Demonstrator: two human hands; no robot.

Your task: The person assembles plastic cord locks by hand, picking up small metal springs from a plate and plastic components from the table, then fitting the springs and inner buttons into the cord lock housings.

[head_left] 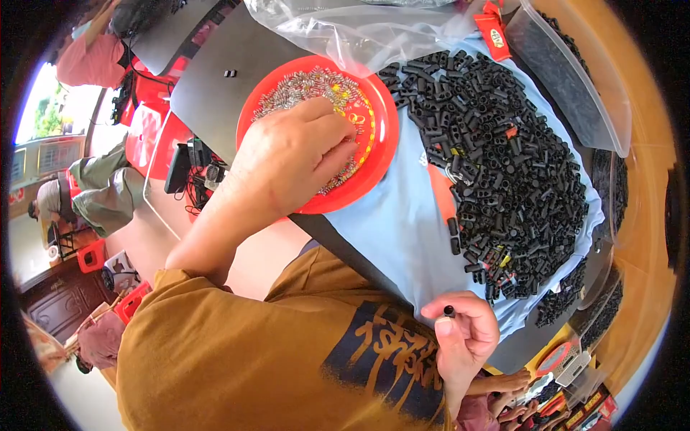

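My left hand (298, 147) reaches into a round red plate (382, 108). Its fingers are bent together and pointed down among many small metal springs (295, 87). The fingertips are hidden, so whatever they pinch does not show. At the lower right, near my shirt, my right hand (467, 337) holds a small black plastic tube (449, 311) between thumb and index finger, its round end up. The other fingers of that hand are curled. Between the hands lies a light blue cloth (392, 223), with a large heap of small black plastic parts (503, 165) on it.
Clear plastic sheeting (345, 32) lies beyond the plate. A small red packet (493, 36) sits by a clear plastic bin (575, 79) at the far right. Two tiny pieces (230, 73) rest on the dark table (208, 93). Other people and red stools (92, 256) are around.
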